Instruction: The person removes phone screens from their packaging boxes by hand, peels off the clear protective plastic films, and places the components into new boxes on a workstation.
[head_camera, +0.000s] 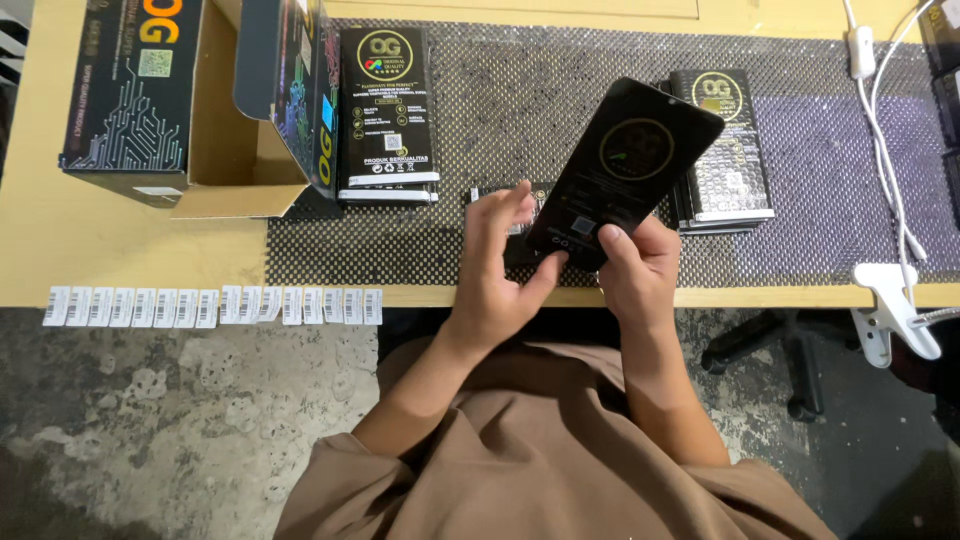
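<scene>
My right hand (638, 268) grips the lower end of a flat black package (625, 165) with a gold round emblem, tilted up over the mat. My left hand (503, 262) has its fingers spread; its thumb touches the package's bottom edge, and its fingertips hover over a small black item (536, 196) lying on the mat. One stack of the same black packages (389, 115) lies to the left, another stack (735, 160) to the right, partly hidden by the held package.
A black mesh mat (520, 90) covers the wooden table (100, 240). An open cardboard box (215, 100) stands at the left. A row of white barcode stickers (212, 306) hangs on the table's front edge. A white cable (885, 150) and white clamp (897, 310) are at the right.
</scene>
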